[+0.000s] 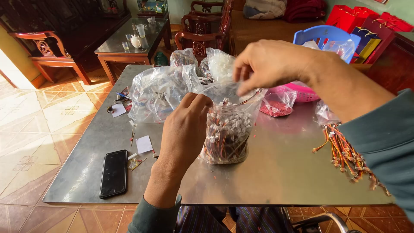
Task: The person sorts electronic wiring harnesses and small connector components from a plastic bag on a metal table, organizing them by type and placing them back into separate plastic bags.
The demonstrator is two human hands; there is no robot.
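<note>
A clear plastic bag [228, 133] full of short coloured wires with white plugs stands upright on the metal table [280, 172]. My left hand [185, 129] grips the bag's near upper edge from the left. My right hand [269, 64] pinches the far top edge of the same bag from above, holding its mouth apart. A loose bundle of the same orange, red and brown wires [347, 155] lies on the table to the right, by my right sleeve.
Several other clear bags [157, 92] stand behind. A black phone [114, 173] and paper scraps [143, 144] lie at front left. A pink basket [302, 92], a blue plastic chair [325, 36], wooden chairs and a glass-topped low table [129, 41] stand beyond.
</note>
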